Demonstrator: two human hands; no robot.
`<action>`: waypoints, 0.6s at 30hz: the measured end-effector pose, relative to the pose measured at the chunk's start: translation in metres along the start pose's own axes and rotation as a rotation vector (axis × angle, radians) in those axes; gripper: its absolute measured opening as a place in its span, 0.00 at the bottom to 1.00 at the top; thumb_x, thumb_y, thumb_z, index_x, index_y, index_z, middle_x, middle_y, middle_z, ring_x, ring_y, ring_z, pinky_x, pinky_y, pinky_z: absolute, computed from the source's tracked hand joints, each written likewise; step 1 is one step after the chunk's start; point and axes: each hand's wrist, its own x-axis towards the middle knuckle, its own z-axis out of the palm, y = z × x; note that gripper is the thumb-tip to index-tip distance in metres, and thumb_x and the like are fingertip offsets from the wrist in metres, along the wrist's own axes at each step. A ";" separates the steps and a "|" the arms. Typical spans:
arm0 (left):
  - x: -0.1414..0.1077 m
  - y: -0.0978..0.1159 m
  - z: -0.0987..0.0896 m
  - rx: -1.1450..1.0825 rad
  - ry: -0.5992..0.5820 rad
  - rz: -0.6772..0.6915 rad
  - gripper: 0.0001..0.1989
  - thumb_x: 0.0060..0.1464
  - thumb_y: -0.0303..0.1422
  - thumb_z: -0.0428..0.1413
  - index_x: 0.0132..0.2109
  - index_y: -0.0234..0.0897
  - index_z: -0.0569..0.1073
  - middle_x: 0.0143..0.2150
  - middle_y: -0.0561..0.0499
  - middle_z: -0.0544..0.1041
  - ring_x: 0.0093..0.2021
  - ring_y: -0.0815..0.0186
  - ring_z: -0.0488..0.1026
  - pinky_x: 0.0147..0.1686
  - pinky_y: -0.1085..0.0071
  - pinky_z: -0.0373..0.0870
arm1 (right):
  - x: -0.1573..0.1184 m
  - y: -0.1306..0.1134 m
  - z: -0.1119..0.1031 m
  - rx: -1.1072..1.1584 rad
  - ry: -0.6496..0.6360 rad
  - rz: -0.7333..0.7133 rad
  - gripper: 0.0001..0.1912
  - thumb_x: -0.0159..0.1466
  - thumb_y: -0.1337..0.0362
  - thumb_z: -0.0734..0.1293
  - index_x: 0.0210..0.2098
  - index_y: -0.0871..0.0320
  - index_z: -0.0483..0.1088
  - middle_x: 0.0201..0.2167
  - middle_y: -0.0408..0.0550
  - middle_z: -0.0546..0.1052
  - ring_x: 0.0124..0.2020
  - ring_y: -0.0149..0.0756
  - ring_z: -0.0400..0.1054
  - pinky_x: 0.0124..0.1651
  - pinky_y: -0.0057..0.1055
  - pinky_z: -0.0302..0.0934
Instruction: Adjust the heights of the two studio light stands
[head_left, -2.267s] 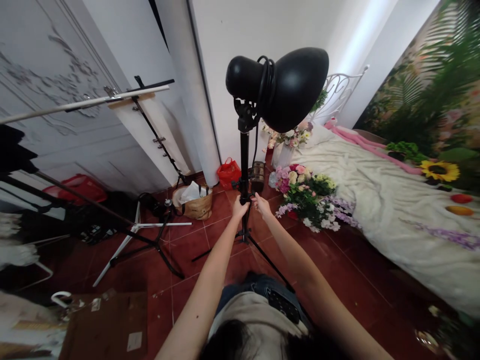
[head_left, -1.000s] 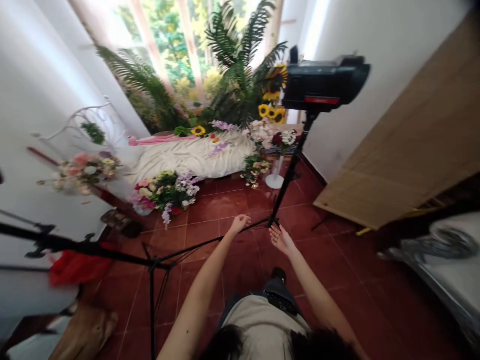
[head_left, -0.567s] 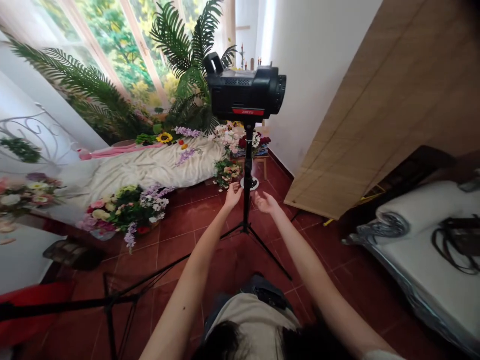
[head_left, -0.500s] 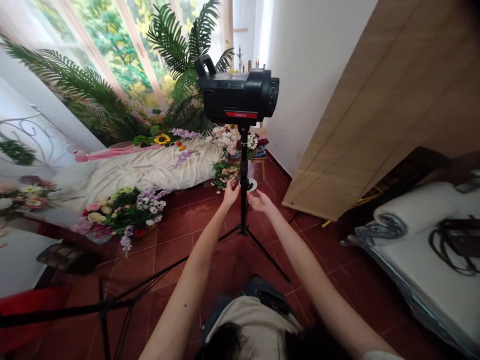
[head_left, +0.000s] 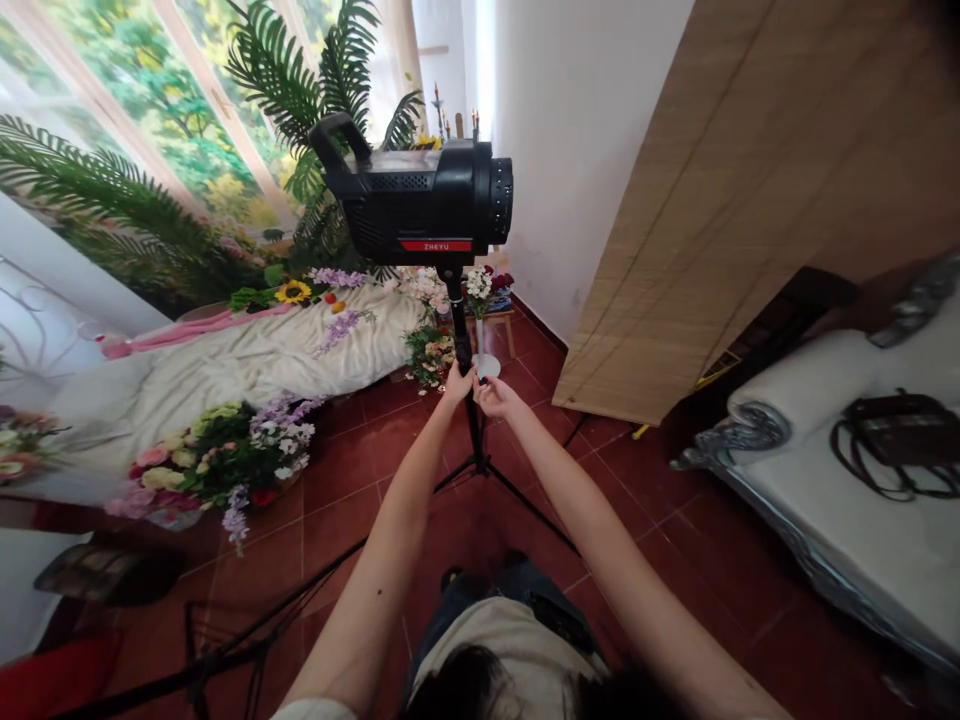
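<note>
- My single view looks from my head, forward and down.
- My forearms enter close, from the bottom edge, reaching my left hand and right hand near mid-frame.
- The light stand is just ahead; the window is farther off, upper left.

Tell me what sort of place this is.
Probably a small photo studio: a black studio light stands on a tripod stand, facing away from a draped bed dressed with flowers.
</note>
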 end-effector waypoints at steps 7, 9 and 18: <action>0.006 -0.011 0.002 0.072 -0.008 -0.002 0.10 0.53 0.33 0.54 0.42 0.35 0.64 0.39 0.47 0.72 0.39 0.67 0.71 0.46 0.67 0.67 | 0.017 0.004 0.005 0.111 0.088 -0.115 0.13 0.66 0.70 0.52 0.25 0.57 0.58 0.16 0.37 0.61 0.14 0.22 0.54 0.15 0.14 0.55; 0.007 -0.013 0.001 0.078 -0.014 0.007 0.11 0.54 0.34 0.54 0.43 0.36 0.64 0.40 0.47 0.72 0.39 0.67 0.71 0.46 0.67 0.66 | 0.022 0.007 0.003 0.088 0.091 -0.166 0.11 0.65 0.70 0.54 0.26 0.57 0.58 0.16 0.36 0.61 0.13 0.21 0.53 0.14 0.14 0.52; 0.003 -0.006 -0.007 0.117 -0.061 0.033 0.16 0.53 0.36 0.55 0.47 0.36 0.63 0.42 0.46 0.73 0.42 0.66 0.71 0.48 0.67 0.65 | 0.034 0.031 -0.010 -0.141 0.140 -0.406 0.09 0.64 0.66 0.61 0.26 0.58 0.61 0.14 0.36 0.65 0.13 0.20 0.53 0.15 0.15 0.50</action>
